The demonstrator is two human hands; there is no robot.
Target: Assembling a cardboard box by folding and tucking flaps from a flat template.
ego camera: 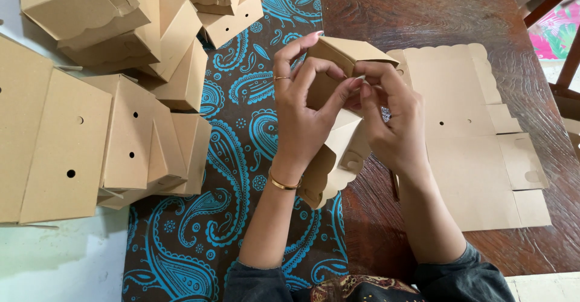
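Cardboard box [329, 157], brown and half folded, sits between two bare hands above the counter [423, 12]. The left hand [302, 114] has its back to the camera. Its thumb and first finger pinch a flap near the top of the box, so its grip is narrow and holding the cardboard. A gold ring is on one finger and a gold bangle [283, 183] goes round the wrist. The right hand [389, 123] is just beside it, fingers bent in, and its fingertips pinch the same top part from the other side. That grip is narrow too and holds the box. Both wrists come up from the bottom of the picture, out of dark sleeves.

The box is plain tan. One top flap sticks up like a small roof near the fingers. The lower part hangs down toward the person and has a wavy edge. The sides are not closed up.

Just to the right of the hands, a flat sheet of cardboard [477, 157] lies on the dark wood counter. It has the same tan colour, a wavy top edge and small round holes. Under the hands and to the left runs a brown cloth [235, 126] with blue swirly shapes. Further left, a pile of folded boxes [121, 96] rests on the cloth and on a white top. Some of them have small round holes in their sides.
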